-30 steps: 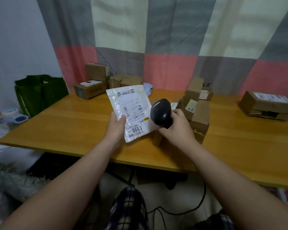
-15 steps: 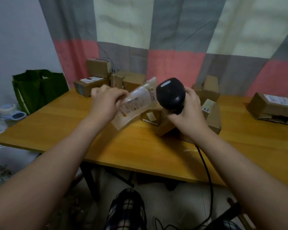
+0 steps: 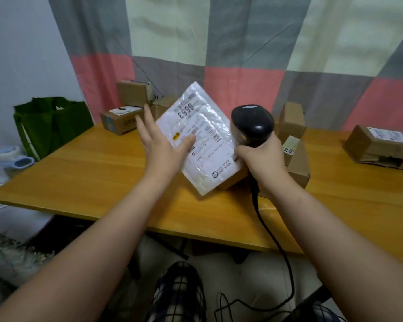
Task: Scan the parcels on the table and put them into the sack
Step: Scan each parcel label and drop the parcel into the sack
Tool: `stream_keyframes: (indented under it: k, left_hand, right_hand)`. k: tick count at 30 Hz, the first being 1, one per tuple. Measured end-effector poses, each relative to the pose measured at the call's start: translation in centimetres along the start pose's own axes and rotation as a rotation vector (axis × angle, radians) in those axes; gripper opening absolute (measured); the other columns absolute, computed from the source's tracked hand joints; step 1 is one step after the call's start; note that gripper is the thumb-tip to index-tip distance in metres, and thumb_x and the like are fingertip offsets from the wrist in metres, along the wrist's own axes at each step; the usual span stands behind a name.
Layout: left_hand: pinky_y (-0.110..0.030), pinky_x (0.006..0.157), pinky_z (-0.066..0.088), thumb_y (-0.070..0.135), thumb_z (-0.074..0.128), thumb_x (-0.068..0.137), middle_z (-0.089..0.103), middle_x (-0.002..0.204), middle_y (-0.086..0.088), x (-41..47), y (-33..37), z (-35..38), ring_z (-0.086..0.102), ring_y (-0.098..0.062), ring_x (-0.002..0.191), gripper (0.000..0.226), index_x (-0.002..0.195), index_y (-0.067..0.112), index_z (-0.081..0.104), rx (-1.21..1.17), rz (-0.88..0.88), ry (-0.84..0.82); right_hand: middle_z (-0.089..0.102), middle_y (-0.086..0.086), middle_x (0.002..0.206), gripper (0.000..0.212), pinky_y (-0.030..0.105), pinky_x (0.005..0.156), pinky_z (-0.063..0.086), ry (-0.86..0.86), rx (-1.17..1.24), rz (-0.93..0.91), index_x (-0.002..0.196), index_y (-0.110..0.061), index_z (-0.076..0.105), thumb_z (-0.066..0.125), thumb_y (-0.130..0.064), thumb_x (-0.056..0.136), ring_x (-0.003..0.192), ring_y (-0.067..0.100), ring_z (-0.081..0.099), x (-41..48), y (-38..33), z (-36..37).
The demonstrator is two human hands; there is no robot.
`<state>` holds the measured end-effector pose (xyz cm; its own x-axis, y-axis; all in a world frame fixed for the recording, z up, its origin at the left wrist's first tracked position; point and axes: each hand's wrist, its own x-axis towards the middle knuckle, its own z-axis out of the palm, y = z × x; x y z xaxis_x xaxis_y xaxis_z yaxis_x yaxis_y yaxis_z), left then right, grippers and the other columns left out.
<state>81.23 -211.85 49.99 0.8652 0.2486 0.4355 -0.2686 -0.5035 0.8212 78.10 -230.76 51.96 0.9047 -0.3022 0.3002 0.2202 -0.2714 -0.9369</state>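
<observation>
1. Two hands work above the tabletop [image 3: 91, 168]: our left hand [image 3: 159, 147] lies flat, fingers straight, thumb on the tilted white parcel [image 3: 205, 140].
2. Our right hand [image 3: 261, 156] grips the black scanner [image 3: 251, 123], with its fingertips touching the parcel's edge.
3. The green sack [image 3: 51, 122] stands off the tabletop's left end.

A room in a home, turned to parcel handling. A checked curtain [image 3: 242, 66] of grey, cream and pink hangs behind a wooden surface [image 3: 91, 173] carrying labelled cardboard boxes [image 3: 379, 145]. A green sack [image 3: 49, 122] stands beside it, and a corded barcode scanner [image 3: 251, 124] is held above.
</observation>
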Motion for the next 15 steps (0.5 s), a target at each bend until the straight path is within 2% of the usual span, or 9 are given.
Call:
stream_keyframes:
  k: [2, 3, 5, 7, 8, 10, 12, 13, 15]
  left_hand:
    - [-0.038, 0.116, 0.019, 0.044, 0.068, 0.084, 0.004, 0.16, -0.012, -0.6, -1.1, 1.0, 0.014, -0.027, 0.146, 0.108, 0.152, 0.017, -0.012, -0.182, -0.31, -0.127]
    - [-0.039, 0.113, 0.03, 0.042, 0.064, 0.088, 0.02, 0.157, -0.012, -0.7, -1.6, 1.5, 0.03, -0.026, 0.141, 0.1, 0.152, 0.014, -0.007, -0.309, -0.431, -0.166]
    - [-0.026, 0.082, 0.055, 0.028, 0.06, 0.094, 0.058, 0.128, -0.009, -0.8, -2.1, 1.9, 0.064, -0.014, 0.103, 0.055, 0.14, 0.007, 0.036, -0.551, -0.552, -0.219]
    - [-0.013, 0.056, 0.049, 0.017, 0.059, 0.095, 0.071, 0.096, -0.004, -0.7, -2.4, 1.7, 0.065, -0.002, 0.068, 0.011, 0.103, 0.011, 0.063, -0.511, -0.453, -0.213]
    - [-0.011, 0.051, 0.046, 0.015, 0.06, 0.094, 0.071, 0.087, 0.001, -0.5, -2.4, 1.5, 0.064, 0.002, 0.061, 0.006, 0.095, 0.012, 0.066, -0.469, -0.377, -0.187]
    - [-0.011, 0.054, 0.046, 0.012, 0.062, 0.092, 0.069, 0.08, 0.006, -0.1, -2.5, 0.7, 0.063, 0.004, 0.061, 0.006, 0.094, 0.01, 0.067, -0.375, -0.231, -0.127]
    - [-0.025, 0.066, 0.052, 0.015, 0.063, 0.092, 0.07, 0.084, -0.004, 0.3, -2.6, 0.0, 0.064, -0.008, 0.07, 0.011, 0.096, 0.006, 0.067, -0.256, -0.138, -0.114]
    - [-0.033, 0.071, 0.051, 0.017, 0.063, 0.092, 0.07, 0.086, -0.01, 0.4, -2.6, -0.2, 0.063, -0.014, 0.073, 0.013, 0.095, 0.005, 0.067, -0.203, -0.12, -0.115]
    - [-0.037, 0.07, 0.05, 0.018, 0.064, 0.091, 0.068, 0.083, -0.014, 0.7, -2.6, -0.4, 0.06, -0.018, 0.074, 0.011, 0.087, 0.008, 0.066, -0.171, -0.091, -0.104]
  right_hand:
    - [0.065, 0.004, 0.1, 0.054, 0.023, 0.065, 0.054, -0.013, 0.062, 0.058, 0.115, -0.012, 0.056, 0.068, 0.008, 0.067, 0.087, 0.013, 0.064, -0.1, 0.1, -0.3]
    - [0.065, 0.006, 0.102, 0.054, 0.03, 0.071, 0.056, -0.007, 0.074, 0.075, 0.117, -0.012, 0.055, 0.068, 0.008, 0.068, 0.09, 0.016, 0.065, -0.2, 0.2, -0.4]
    - [0.064, 0.007, 0.106, 0.056, 0.037, 0.078, 0.057, 0.0, 0.087, 0.106, 0.12, -0.013, 0.053, 0.068, 0.008, 0.07, 0.094, 0.021, 0.065, -0.2, 0.5, -0.7]
    - [0.065, 0.004, 0.105, 0.052, 0.037, 0.081, 0.056, -0.006, 0.08, 0.107, 0.118, -0.017, 0.053, 0.07, 0.003, 0.073, 0.097, 0.02, 0.065, -0.2, 0.8, -1.0]
    - [0.065, 0.0, 0.102, 0.046, 0.033, 0.079, 0.054, 0.004, 0.064, 0.083, 0.115, -0.02, 0.055, 0.071, -0.004, 0.075, 0.096, 0.016, 0.064, -0.3, 1.0, -1.1]
    - [0.066, -0.006, 0.092, 0.029, 0.027, 0.074, 0.051, 0.06, 0.024, 0.004, 0.104, -0.024, 0.061, 0.074, -0.02, 0.079, 0.089, 0.008, 0.063, -0.7, 1.3, -1.6]
    - [0.065, -0.007, 0.073, 0.013, 0.032, 0.067, 0.049, 0.085, 0.022, -0.049, 0.088, -0.021, 0.065, 0.073, -0.027, 0.08, 0.074, 0.013, 0.064, -1.0, 1.6, -2.3]
    - [0.062, -0.007, 0.064, 0.011, 0.034, 0.064, 0.047, 0.049, 0.036, -0.048, 0.081, -0.02, 0.065, 0.073, -0.026, 0.081, 0.066, 0.015, 0.062, -1.2, 1.6, -2.4]
    - [0.058, -0.002, 0.057, 0.015, 0.034, 0.061, 0.045, -0.068, 0.016, -0.052, 0.073, -0.014, 0.064, 0.073, -0.024, 0.081, 0.06, 0.018, 0.058, -1.7, 1.7, -2.3]
